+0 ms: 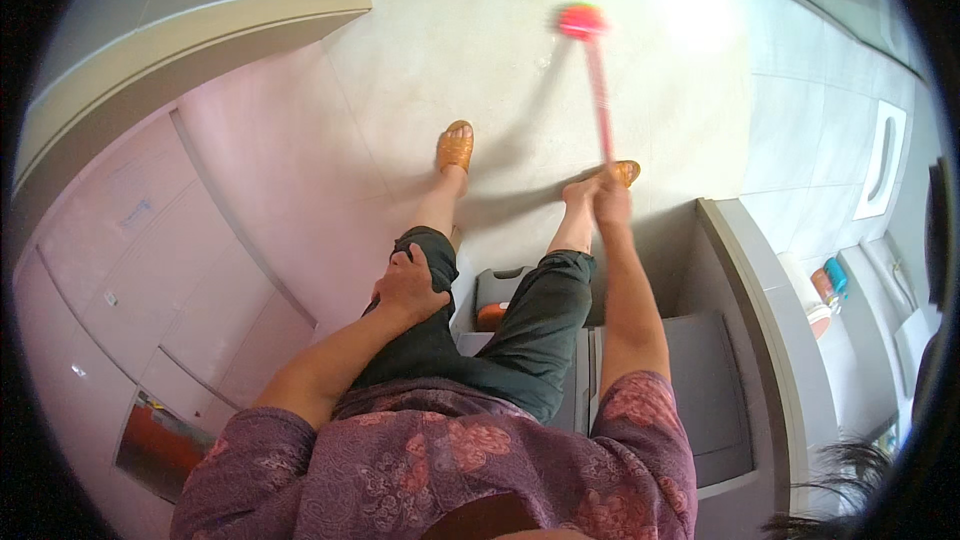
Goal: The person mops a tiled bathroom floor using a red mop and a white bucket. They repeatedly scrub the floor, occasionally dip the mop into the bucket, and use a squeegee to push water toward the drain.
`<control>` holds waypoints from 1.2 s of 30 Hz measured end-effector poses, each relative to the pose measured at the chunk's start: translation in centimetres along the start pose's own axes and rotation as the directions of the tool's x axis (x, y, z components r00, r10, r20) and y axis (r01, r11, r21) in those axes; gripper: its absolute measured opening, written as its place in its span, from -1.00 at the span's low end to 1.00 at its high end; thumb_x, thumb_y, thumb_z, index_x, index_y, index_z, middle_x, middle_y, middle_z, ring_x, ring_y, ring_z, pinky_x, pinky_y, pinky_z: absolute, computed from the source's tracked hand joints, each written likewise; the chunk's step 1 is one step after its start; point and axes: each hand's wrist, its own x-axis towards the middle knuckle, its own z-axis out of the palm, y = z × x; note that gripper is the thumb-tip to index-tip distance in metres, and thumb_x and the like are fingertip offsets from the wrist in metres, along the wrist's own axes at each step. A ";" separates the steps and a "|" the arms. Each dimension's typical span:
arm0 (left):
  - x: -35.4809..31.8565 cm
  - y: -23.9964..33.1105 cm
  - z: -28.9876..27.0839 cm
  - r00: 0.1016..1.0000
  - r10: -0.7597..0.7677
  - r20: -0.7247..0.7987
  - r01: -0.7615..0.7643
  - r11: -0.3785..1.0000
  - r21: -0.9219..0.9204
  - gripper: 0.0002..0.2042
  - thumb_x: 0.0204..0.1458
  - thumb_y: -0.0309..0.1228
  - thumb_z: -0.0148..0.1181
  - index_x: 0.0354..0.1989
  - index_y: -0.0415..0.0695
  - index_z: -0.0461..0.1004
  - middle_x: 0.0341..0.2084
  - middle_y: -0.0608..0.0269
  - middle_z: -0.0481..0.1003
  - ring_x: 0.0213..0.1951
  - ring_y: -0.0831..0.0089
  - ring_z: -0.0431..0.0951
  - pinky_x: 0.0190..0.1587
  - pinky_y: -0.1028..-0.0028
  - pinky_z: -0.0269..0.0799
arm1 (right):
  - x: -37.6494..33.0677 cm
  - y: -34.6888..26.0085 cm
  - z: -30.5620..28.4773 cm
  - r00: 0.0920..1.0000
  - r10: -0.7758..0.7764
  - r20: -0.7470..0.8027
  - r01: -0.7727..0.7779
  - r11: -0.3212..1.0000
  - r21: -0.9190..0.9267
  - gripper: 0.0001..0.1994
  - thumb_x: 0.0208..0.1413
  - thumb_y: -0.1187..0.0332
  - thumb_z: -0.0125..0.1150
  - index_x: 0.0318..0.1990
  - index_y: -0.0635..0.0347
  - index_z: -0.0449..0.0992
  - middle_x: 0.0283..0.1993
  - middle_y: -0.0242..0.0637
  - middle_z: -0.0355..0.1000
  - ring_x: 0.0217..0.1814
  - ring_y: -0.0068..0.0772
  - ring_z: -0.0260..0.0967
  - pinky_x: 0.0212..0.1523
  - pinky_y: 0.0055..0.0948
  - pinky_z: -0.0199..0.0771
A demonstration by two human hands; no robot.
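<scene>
The right hand (612, 202) is wrapped around the near end of a thin red stick (600, 90), fingers closed on it. The stick runs forward from the grip over the pale floor (450, 50) to a rounded red head (580, 22) with a greenish edge, blurred; whether it touches the floor I cannot tell. The left hand (408, 282) lies unclenched on the left knee of the dark green trousers (540, 325), holding nothing. Just beyond the right hand, partly behind it in this view, is the right tan sandal (628, 173); the left tan sandal (455, 147) stands apart from it, both worn on the feet. Between the legs shows a grey container (503, 285) with something orange-brown at it. A patterned purple shirt (430, 470) fills the lower edge.
</scene>
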 end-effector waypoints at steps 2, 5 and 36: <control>0.0 -1.2 -0.3 1.000 0.022 -0.009 -0.022 1.000 -0.020 -0.04 -0.34 -0.05 0.26 0.17 -0.40 -0.08 -0.10 -0.24 0.24 -0.12 -0.09 0.39 -0.20 0.00 0.42 | 0.5 3.2 -2.3 0.974 0.143 -0.175 -0.130 0.988 0.085 -0.69 0.06 0.31 0.00 -0.06 0.22 0.43 -0.60 -0.31 0.35 -0.57 -0.37 0.31 -0.51 -0.32 0.32; 0.2 -2.4 -0.6 0.999 0.021 0.027 -0.019 0.998 -0.068 -0.05 -0.32 -0.03 0.24 0.19 -0.37 -0.08 -0.06 -0.21 0.22 -0.08 -0.07 0.36 -0.23 -0.07 0.40 | 0.1 3.5 -2.0 0.969 0.110 -0.221 -0.063 0.976 0.208 -0.65 0.21 0.20 -0.12 -0.09 0.33 0.41 -0.56 -0.45 0.31 -0.61 -0.46 0.23 -0.59 -0.41 0.25; 0.0 -2.1 2.2 0.998 0.053 0.036 -0.045 0.979 -0.201 -0.04 -0.26 0.06 0.21 0.20 -0.38 -0.07 -0.04 -0.26 0.19 -0.06 -0.08 0.31 -0.34 -0.14 0.39 | -1.8 -12.7 6.4 0.853 -0.223 0.471 0.469 0.723 -0.507 -0.49 0.10 0.35 -0.13 0.25 -0.19 0.05 -0.46 0.01 0.44 -0.39 0.08 0.41 -0.36 0.00 0.38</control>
